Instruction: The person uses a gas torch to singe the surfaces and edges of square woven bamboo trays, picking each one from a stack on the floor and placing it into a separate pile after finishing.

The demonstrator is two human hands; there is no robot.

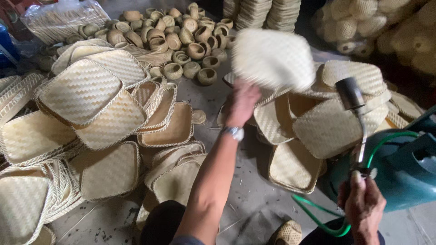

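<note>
My left hand (242,103) is raised over the floor and grips a pale woven bamboo tray (272,59), which is blurred with motion. A watch (234,132) sits on that wrist. My right hand (363,206) holds the handle of a gas torch (355,109). The torch's dark nozzle points up towards the tray's right side. A green hose (386,141) runs from the torch to a teal gas cylinder (404,165) at my right.
Heaps of woven square trays (91,104) lie at the left, and more trays (331,122) at the right. Several small round woven bowls (181,41) crowd the back. Stacked baskets (259,11) and bagged round baskets (363,22) stand behind. Grey concrete floor (254,190) shows between.
</note>
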